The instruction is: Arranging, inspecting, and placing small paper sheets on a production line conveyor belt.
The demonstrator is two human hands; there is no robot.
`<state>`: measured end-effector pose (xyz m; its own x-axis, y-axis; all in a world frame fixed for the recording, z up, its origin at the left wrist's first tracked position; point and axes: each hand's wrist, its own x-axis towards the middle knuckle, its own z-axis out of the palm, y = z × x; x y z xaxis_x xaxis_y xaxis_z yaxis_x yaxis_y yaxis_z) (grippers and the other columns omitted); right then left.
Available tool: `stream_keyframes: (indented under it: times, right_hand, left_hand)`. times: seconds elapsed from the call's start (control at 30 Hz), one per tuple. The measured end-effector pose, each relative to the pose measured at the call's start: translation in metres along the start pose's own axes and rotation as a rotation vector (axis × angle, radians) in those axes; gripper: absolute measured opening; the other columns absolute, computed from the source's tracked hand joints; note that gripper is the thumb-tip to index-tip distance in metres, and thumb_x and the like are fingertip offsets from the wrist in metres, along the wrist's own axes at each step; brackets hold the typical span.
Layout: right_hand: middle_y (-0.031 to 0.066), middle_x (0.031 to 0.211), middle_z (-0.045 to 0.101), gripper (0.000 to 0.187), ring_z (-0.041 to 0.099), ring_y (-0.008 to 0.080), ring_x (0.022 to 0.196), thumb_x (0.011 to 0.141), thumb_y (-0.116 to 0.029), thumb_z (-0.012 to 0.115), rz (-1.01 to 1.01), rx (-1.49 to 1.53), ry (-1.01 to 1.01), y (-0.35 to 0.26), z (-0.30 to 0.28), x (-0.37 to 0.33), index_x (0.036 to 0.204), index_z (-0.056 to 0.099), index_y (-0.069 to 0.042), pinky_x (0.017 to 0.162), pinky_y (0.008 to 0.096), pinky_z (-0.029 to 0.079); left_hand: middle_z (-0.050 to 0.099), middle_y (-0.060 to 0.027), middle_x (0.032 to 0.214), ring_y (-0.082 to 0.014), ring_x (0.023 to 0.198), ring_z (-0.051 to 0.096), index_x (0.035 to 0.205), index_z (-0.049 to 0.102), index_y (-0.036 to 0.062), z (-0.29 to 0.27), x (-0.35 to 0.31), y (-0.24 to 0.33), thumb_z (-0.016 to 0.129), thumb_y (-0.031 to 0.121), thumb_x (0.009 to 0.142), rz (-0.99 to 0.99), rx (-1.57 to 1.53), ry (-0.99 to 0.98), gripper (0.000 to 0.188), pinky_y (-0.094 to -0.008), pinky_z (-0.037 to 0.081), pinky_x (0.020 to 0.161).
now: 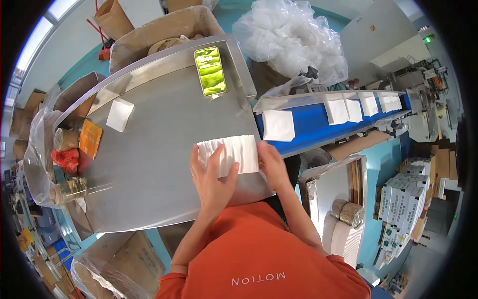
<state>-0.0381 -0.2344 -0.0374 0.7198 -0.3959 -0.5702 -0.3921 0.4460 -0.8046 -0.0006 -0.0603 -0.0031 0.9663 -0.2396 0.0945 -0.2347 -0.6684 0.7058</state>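
Head view: both hands hold a white napkin stack (245, 153) between them, over the near right part of the steel surface (149, 169).
Left hand (210, 180) spreads its fingers and thumb across the stack's near side and left end; the right hand (271, 163) closes against the right end, its fingertips partly hidden. Whether the stack rests on the surface or is slightly raised, I cannot tell. Its folded edges look wavy, so uneven squeezing could make the middle bulge or loose napkins slide out. If one hand eased off first, that end would likely fan open. The blue belt (309, 132) is near the right hand, so a careless elbow could nudge its nearest napkin pile (278, 125).
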Motion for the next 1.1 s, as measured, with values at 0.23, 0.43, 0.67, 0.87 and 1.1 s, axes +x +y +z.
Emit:
stream_keyframes:
  times: [0.23,0.43,0.67,0.87,1.1]
  right_hand:
    - [0.0048,0.093,0.063,0.039,0.056,0.011,0.078,0.097,-0.032,0.059,0.09,-0.03,-0.214,0.0,0.01,-0.009,0.115,0.058,0.003,0.071,0.0252,0.046]
    - [0.0096,0.099,0.065,0.03,0.064,0.017,0.084,0.095,-0.021,0.061,0.042,0.213,0.023,0.013,-0.018,0.005,0.113,0.057,0.003,0.076,0.0306,0.052]
    - [0.0077,0.101,0.064,0.044,0.057,0.011,0.09,0.096,-0.034,0.06,-0.136,-0.367,-0.156,-0.002,0.018,-0.006,0.121,0.056,0.003,0.076,0.026,0.047]
    - [0.0088,0.106,0.064,0.039,0.063,0.0176,0.086,0.095,-0.021,0.063,0.076,0.12,-0.108,0.022,-0.017,0.004,0.126,0.053,0.0,0.082,0.0307,0.054]
    - [0.009,0.102,0.065,0.043,0.059,0.0173,0.086,0.097,-0.036,0.058,-0.448,-0.578,-0.097,-0.006,0.031,-0.006,0.114,0.06,0.003,0.077,0.0288,0.047]
  left_hand:
    - [0.021,-0.0289,0.15,-0.0463,0.136,0.029,0.133,0.052,0.0182,-0.005,0.004,0.012,0.079,0.029,0.076,-0.101,-0.069,0.009,0.064,-0.0523,0.031,0.107]
    - [0.021,-0.0264,0.151,-0.0451,0.134,0.032,0.132,0.053,0.0182,-0.007,0.004,0.008,0.079,0.026,0.076,-0.064,-0.004,0.007,0.062,-0.0496,0.036,0.106]
    - [0.024,-0.0273,0.149,-0.0454,0.133,0.035,0.135,0.049,0.0181,-0.002,0.004,0.012,0.079,0.023,0.078,0.026,-0.159,-0.064,0.065,-0.0495,0.039,0.103]
    - [0.03,-0.027,0.146,-0.0422,0.131,0.037,0.139,0.042,0.01,-0.002,0.006,0.003,0.077,0.023,0.079,0.029,-0.103,0.026,0.07,-0.048,0.038,0.104]
    - [0.045,-0.0215,0.135,-0.0302,0.124,0.048,0.143,0.028,-0.0062,-0.005,0.017,-0.006,0.078,0.026,0.08,-0.383,-0.623,-0.123,0.086,-0.0387,0.042,0.101]
